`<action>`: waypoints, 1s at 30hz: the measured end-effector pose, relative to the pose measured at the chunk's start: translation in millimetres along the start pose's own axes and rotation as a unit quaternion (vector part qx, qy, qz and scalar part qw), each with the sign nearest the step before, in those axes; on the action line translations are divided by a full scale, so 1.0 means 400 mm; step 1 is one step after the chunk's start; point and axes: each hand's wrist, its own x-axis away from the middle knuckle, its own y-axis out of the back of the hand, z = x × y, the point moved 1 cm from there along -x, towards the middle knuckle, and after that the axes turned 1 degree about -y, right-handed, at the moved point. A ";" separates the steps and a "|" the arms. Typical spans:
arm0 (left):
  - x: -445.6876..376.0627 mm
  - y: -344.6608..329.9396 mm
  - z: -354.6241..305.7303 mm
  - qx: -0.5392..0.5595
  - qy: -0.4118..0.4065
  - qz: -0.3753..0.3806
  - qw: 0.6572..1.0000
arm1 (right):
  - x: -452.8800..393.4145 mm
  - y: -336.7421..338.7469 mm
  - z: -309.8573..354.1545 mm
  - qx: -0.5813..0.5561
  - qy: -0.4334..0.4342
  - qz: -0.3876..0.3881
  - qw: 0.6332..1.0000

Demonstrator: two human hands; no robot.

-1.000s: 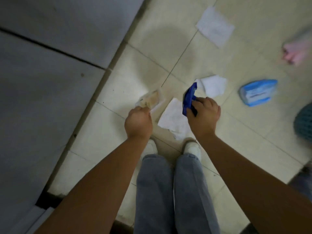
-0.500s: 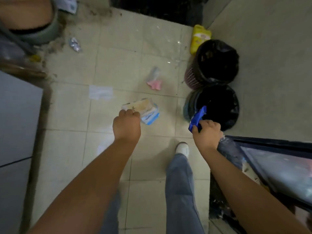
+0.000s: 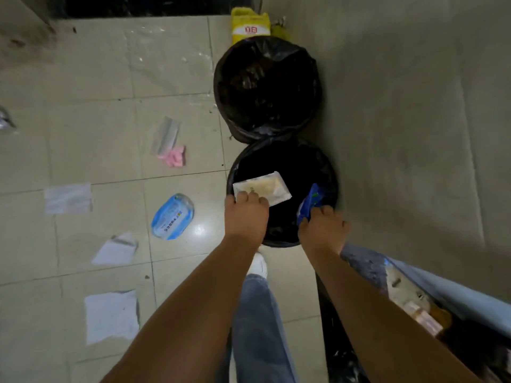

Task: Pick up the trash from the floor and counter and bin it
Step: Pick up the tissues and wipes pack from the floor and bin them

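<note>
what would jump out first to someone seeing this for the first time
Two hands held over the nearer black-lined bin by the wall: the left hand grips a pale wrapper, the right hand a blue wrapper. Left of the bins, a blue wipes pack and white tissues litter the tiled floor.

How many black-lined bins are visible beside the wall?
2. The near bin is under both hands, the far bin stands directly behind it, touching it. Others may be out of frame.

Pale glossy floor tiles (image 3: 110,87) caught a dim glare spot near the middle. A plain grey wall (image 3: 414,106) rose on the right, and a dark gap (image 3: 138,5) ran along the far edge.
</note>
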 end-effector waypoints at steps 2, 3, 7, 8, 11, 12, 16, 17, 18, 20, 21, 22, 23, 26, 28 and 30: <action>-0.072 -0.028 -0.020 -0.020 0.019 0.050 0.998 | -0.064 -0.025 0.002 0.008 -0.009 0.018 1.000; -0.095 -0.043 -0.025 -0.035 0.024 0.054 0.998 | -0.089 -0.040 0.000 0.012 -0.012 0.027 0.999; -0.110 -0.102 -0.007 -0.055 0.005 0.071 0.996 | -0.115 -0.085 -0.004 0.030 0.015 0.073 0.997; -0.099 -0.106 0.008 -0.047 0.010 0.067 0.997 | -0.110 -0.090 -0.002 0.029 0.029 0.076 0.996; -0.029 -0.111 0.074 -0.013 0.047 0.065 0.997 | -0.074 -0.088 0.021 0.032 0.083 0.066 0.994; 0.002 -0.112 0.102 -0.003 0.066 0.072 0.995 | -0.056 -0.083 0.035 0.033 0.100 0.058 0.993; 0.146 -0.131 0.238 0.037 0.177 0.092 0.979 | 0.039 -0.071 0.142 0.036 0.183 0.034 0.982; 0.187 -0.145 0.274 0.053 0.210 0.094 0.972 | 0.064 -0.073 0.178 0.041 0.204 0.032 0.978; 0.229 -0.163 0.310 0.067 0.242 0.095 0.963 | 0.090 -0.078 0.215 0.051 0.225 0.033 0.972; 0.319 -0.208 0.380 0.092 0.301 0.100 0.944 | 0.139 -0.101 0.293 0.074 0.265 0.039 0.961; 0.365 -0.235 0.414 0.106 0.326 0.105 0.934 | 0.164 -0.116 0.332 0.084 0.282 0.043 0.955; 0.411 -0.263 0.447 0.121 0.348 0.111 0.923 | 0.190 -0.133 0.371 0.092 0.295 0.046 0.950; 0.457 -0.293 0.479 0.134 0.366 0.118 0.913 | 0.217 -0.152 0.408 0.104 0.307 0.048 0.945; 0.587 -0.384 0.568 0.172 0.407 0.136 0.887 | 0.303 -0.221 0.512 0.145 0.331 0.051 0.931; 0.654 -0.450 0.625 0.199 0.428 0.143 0.870 | 0.356 -0.279 0.578 0.163 0.343 0.051 0.924; 0.703 -0.522 0.677 0.235 0.452 0.139 0.849 | 0.397 -0.349 0.642 0.197 0.361 0.056 0.910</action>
